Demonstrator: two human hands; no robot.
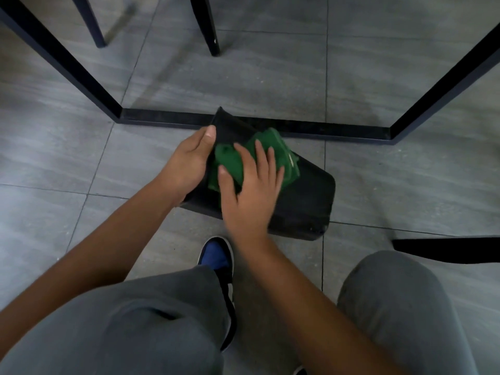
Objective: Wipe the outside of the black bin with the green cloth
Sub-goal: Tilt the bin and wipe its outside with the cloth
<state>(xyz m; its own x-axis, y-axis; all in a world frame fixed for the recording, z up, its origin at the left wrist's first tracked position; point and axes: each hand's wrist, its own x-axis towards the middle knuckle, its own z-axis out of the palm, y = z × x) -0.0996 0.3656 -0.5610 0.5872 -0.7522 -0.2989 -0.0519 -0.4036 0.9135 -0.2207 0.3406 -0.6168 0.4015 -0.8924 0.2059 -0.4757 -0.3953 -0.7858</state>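
Note:
The black bin (305, 201) lies tipped on its side on the grey tiled floor, one broad side facing up. My left hand (186, 163) grips its left edge near the rim, thumb on top. The green cloth (284, 155) is bunched on the bin's upper side. My right hand (249, 190) lies flat on the cloth with its fingers spread and presses it against the bin. Part of the cloth is hidden under that hand.
A black metal table frame (167, 121) runs along the floor just behind the bin, with legs rising left and right. Two dark chair legs (208, 25) stand farther back. My blue and black shoe (219, 261) and grey-trousered knees are below; another dark leg (446, 250) at right.

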